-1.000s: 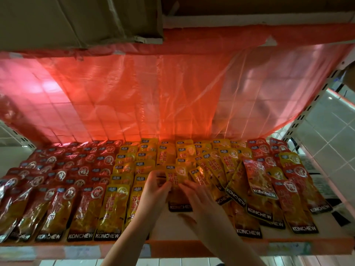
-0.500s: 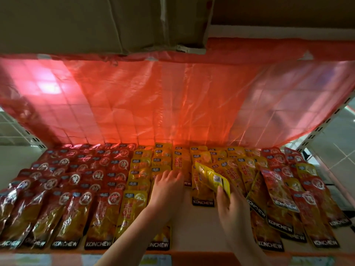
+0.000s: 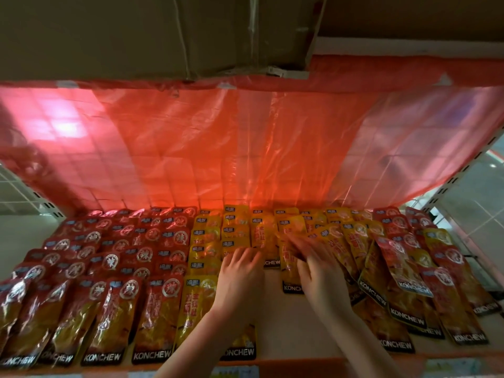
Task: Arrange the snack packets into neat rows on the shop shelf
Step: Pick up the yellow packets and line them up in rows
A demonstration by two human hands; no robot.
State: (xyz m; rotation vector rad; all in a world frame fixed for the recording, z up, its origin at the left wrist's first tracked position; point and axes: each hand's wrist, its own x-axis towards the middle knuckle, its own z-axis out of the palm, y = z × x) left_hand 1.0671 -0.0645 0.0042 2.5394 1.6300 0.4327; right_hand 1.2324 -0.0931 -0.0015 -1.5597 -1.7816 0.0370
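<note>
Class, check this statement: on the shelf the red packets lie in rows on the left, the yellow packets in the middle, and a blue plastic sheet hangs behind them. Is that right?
Not quite. The head view shows the plastic sheet is red-orange, not blue. The rest holds: red packets lie in rows on the left of the shelf, and yellow packets sit in the middle.

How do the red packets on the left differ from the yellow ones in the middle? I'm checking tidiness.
The red packets lie in straight overlapping rows; the yellow packets fan out crookedly at their right side. No hand touches the red ones; both hands rest among the yellow ones. Both kinds read KONCHEW.
</note>
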